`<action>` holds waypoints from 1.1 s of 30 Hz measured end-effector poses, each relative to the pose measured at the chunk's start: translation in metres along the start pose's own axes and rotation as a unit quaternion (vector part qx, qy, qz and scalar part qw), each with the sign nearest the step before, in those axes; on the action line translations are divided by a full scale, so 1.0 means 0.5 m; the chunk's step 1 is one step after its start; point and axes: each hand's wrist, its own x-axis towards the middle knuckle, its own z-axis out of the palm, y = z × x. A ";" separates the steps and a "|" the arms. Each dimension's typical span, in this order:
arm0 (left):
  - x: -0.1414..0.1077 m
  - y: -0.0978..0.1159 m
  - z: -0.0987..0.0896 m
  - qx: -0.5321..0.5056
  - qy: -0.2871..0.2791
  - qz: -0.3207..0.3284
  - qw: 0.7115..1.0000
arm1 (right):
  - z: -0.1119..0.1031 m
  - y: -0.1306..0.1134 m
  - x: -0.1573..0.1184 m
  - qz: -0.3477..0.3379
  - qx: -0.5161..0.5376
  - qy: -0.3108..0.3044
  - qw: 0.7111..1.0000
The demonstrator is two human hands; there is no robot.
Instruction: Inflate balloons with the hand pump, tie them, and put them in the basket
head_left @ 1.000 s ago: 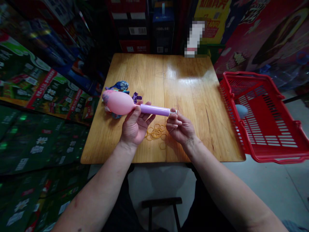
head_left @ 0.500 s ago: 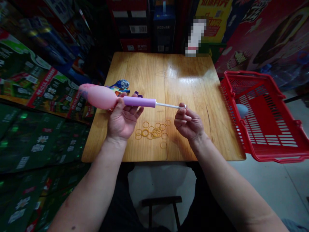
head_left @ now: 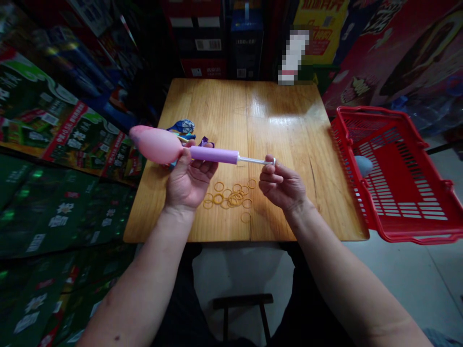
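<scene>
A purple balloon pump point(head_left: 215, 154) is held level above the table, with a partly inflated pink balloon point(head_left: 157, 144) on its left end. My left hand point(head_left: 188, 180) is closed where the balloon's neck meets the pump, thumb pressed over the joint. The fingers of my right hand point(head_left: 280, 182) grip the end of the white pump rod point(head_left: 251, 160), which is drawn out of the barrel. Below the pump lie several yellow rubber bands point(head_left: 233, 195). Behind the pink balloon is a small pile of flat balloons point(head_left: 184, 126), partly hidden.
The wooden table point(head_left: 289, 125) has a red basket point(head_left: 408, 173) off its right edge, with a light blue balloon point(head_left: 363, 166) inside. Green cartons point(head_left: 61, 212) are stacked along the left. Boxes point(head_left: 202, 43) stand behind the table. A dark stool point(head_left: 243, 301) is below.
My left hand, the pump barrel and the pink balloon have shifted slightly right and down. Less of the rod shows between barrel and right hand, which stays nearly in place.
</scene>
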 end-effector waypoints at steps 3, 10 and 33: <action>-0.009 0.000 0.001 0.008 -0.008 0.000 1.000 | -0.004 0.003 -0.006 -0.015 0.006 0.001 1.000; -0.027 -0.050 0.011 0.012 -0.038 -0.059 0.997 | 0.000 0.054 0.004 0.039 0.058 -0.004 0.998; -0.010 -0.051 0.010 0.022 -0.022 -0.064 0.998 | -0.009 0.026 0.009 0.049 0.061 -0.003 0.997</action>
